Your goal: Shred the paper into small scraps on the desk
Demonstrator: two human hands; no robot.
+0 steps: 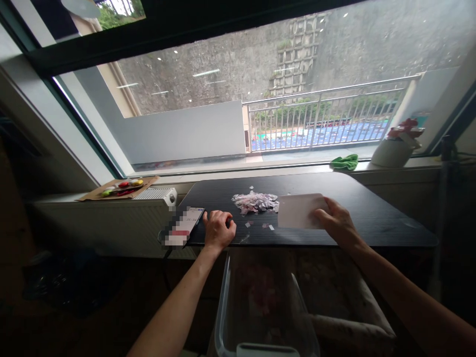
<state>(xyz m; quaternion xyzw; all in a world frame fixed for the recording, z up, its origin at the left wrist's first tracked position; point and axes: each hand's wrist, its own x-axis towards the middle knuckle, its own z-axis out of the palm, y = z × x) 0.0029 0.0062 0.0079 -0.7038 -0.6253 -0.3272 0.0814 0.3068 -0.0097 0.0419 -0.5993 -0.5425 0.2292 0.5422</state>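
My right hand [336, 218] grips a flat, whitish rectangular sheet [300, 212] by its right end, thumb on the near face. Its material, paper or plastic, I cannot tell. The sheet's left edge stands beside a heap of small paper scraps [255, 202] on the black table [334, 188]. My left hand [220, 229] rests at the table's near edge with its fingers curled in. Whatever lies under those fingers, if anything, is hidden. Close to its left side lies a phone [186, 227], partly blurred out. A few loose scraps [270, 227] lie between the hands.
Below the near edge stands a clear plastic bin [222, 302] with scraps inside. A radiator [163, 196] on the left bears cardboard [91, 193] with colourful items. On the windowsill are a green cloth [345, 162] and a white container [392, 152].
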